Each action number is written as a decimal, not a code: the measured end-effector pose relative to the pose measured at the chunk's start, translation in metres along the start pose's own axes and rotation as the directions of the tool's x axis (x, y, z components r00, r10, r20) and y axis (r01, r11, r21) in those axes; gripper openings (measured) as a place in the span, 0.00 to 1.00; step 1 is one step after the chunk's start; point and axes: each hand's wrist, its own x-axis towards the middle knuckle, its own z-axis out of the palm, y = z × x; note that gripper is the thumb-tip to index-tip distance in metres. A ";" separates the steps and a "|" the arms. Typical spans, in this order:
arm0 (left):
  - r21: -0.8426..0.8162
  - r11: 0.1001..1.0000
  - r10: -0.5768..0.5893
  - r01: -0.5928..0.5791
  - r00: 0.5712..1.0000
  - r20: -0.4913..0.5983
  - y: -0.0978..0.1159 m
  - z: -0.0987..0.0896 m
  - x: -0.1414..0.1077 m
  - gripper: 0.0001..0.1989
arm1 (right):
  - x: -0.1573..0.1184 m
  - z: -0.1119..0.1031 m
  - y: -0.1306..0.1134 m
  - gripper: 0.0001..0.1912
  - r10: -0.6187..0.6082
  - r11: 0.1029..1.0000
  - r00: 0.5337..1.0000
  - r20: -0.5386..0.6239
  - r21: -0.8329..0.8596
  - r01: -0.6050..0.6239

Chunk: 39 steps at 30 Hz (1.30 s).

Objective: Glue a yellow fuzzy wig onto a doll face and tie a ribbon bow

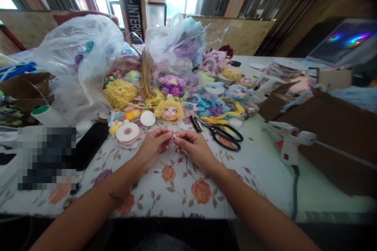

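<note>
Above the floral tablecloth (153, 196), my left hand (151, 145) and my right hand (196, 147) meet at their fingertips. Both are closed in a pinch on a small pink-and-white piece (173, 136), too small to make out fully. Just beyond them lies a doll's head with curly yellow hair (169, 110). A spool of pale pink ribbon (127, 132) is left of my left hand, near a round white disc (147, 118). Black-handled scissors (228, 139) rest to the right of my right hand.
Across the back are plastic bags (88, 43), yellow yarn (122, 93), blue trimmings (210, 104) and several more doll heads. At right, a white glue gun (287, 141) stands beside a cardboard box (338, 137). A black phone (91, 145) and a thread cone (47, 114) lie left.
</note>
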 end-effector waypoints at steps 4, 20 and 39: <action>0.006 1.000 0.001 -0.001 1.000 0.014 0.000 -0.001 0.000 0.12 | 0.001 -0.004 0.001 0.11 0.012 1.000 1.000 -0.017 0.023 -0.011; 0.453 0.869 0.236 -0.200 0.972 -0.024 0.002 -0.001 -0.005 0.12 | 0.001 -0.004 0.000 0.08 -0.196 0.945 0.980 -0.026 -0.271 0.182; 0.636 0.694 0.365 -0.338 0.926 0.094 -0.001 -0.002 -0.005 0.06 | 0.002 -0.005 -0.001 0.14 -0.070 0.981 0.995 -0.066 -0.184 0.057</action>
